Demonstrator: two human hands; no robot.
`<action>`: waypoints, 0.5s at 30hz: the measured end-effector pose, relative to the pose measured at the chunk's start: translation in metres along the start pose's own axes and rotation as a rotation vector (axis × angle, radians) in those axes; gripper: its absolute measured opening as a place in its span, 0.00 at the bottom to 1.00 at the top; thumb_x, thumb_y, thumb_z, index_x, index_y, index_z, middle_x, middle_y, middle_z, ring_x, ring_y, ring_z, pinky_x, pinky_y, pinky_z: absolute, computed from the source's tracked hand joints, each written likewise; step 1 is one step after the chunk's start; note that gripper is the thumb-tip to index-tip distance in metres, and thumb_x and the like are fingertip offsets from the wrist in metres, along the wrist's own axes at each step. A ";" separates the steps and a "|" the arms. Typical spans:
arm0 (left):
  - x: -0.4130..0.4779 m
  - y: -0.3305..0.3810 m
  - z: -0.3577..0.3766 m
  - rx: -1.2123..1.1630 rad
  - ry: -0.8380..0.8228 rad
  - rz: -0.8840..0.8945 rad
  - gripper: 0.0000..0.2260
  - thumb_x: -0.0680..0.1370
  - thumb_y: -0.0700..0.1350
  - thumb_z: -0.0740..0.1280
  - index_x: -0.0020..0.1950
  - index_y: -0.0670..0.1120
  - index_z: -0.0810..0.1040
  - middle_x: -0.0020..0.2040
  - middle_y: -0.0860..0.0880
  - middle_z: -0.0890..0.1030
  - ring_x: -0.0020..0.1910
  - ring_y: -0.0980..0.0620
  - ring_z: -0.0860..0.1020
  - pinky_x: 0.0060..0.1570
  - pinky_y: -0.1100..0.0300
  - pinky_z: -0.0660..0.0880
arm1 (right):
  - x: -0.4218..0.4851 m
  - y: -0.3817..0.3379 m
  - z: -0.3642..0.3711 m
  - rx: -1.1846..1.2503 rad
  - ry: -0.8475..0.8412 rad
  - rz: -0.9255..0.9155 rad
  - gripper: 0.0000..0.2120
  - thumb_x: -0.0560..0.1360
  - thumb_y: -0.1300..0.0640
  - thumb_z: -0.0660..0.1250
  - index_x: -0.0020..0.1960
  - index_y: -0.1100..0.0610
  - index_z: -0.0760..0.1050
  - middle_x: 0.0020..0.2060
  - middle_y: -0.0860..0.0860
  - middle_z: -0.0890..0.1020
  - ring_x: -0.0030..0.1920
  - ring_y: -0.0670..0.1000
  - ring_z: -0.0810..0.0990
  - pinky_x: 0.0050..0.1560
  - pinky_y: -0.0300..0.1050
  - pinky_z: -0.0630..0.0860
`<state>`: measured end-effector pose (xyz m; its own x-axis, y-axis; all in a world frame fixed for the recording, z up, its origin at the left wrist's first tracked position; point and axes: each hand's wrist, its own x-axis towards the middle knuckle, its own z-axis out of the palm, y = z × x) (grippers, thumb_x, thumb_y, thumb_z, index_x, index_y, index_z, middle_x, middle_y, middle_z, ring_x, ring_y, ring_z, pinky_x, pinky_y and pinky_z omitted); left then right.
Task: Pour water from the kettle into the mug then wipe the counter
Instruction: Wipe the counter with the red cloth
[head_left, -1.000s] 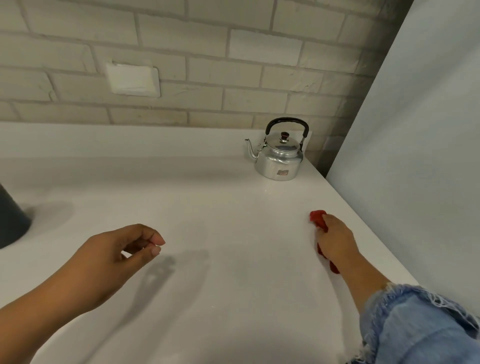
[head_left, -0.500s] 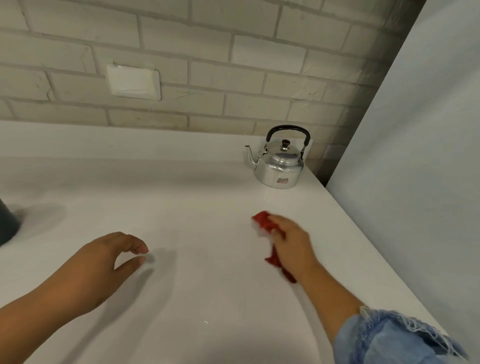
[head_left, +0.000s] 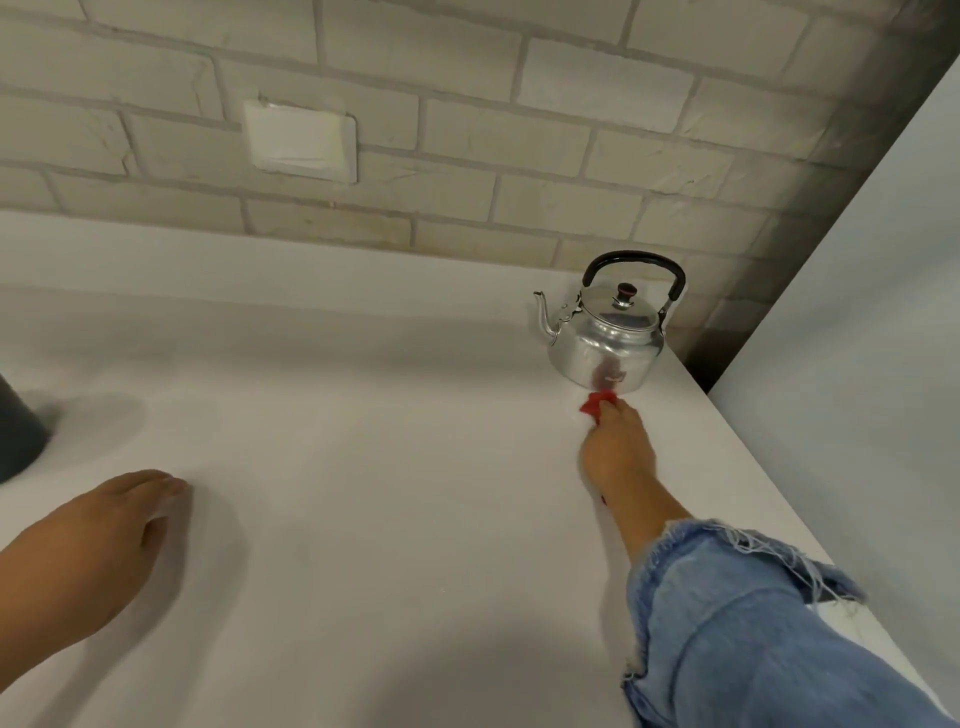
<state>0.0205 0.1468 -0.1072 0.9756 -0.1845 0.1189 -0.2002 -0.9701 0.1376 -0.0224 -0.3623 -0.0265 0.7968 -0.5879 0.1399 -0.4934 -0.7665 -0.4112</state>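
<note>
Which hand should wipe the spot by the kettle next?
Probably the right hand: it holds the red cloth on the counter, just in front of the kettle. The left hand is empty and far off.

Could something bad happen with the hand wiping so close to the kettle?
Maybe. The right hand pushes the red cloth right up to the kettle, so one more push might bump it. The kettle stands near the counter corner, so a hard bump could slide it toward the edge. The left hand rests far away and could not catch it quickly.
</note>
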 end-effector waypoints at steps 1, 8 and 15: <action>-0.002 0.004 -0.005 -0.015 -0.018 0.008 0.22 0.68 0.36 0.71 0.58 0.53 0.74 0.56 0.48 0.80 0.51 0.42 0.80 0.47 0.45 0.78 | -0.006 -0.015 0.009 0.023 -0.017 -0.069 0.20 0.77 0.63 0.57 0.68 0.55 0.70 0.69 0.55 0.69 0.67 0.56 0.69 0.70 0.52 0.65; -0.023 0.063 -0.085 -0.099 -0.231 -0.062 0.29 0.66 0.61 0.72 0.64 0.52 0.77 0.67 0.54 0.74 0.63 0.49 0.75 0.60 0.52 0.71 | -0.072 -0.076 0.035 0.180 -0.214 -0.499 0.22 0.76 0.65 0.59 0.69 0.54 0.70 0.72 0.48 0.68 0.72 0.48 0.64 0.73 0.38 0.56; -0.023 0.077 -0.106 -0.108 -0.317 -0.057 0.33 0.70 0.61 0.69 0.72 0.51 0.67 0.73 0.54 0.65 0.69 0.52 0.68 0.66 0.58 0.65 | -0.089 -0.083 0.002 0.716 -0.424 -0.344 0.22 0.73 0.74 0.58 0.59 0.55 0.79 0.57 0.53 0.80 0.33 0.37 0.79 0.33 0.28 0.74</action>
<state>-0.0269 0.0928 0.0046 0.9614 -0.1873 -0.2014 -0.1368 -0.9609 0.2406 -0.0519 -0.2456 -0.0070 0.9920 -0.1023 0.0734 0.0190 -0.4550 -0.8903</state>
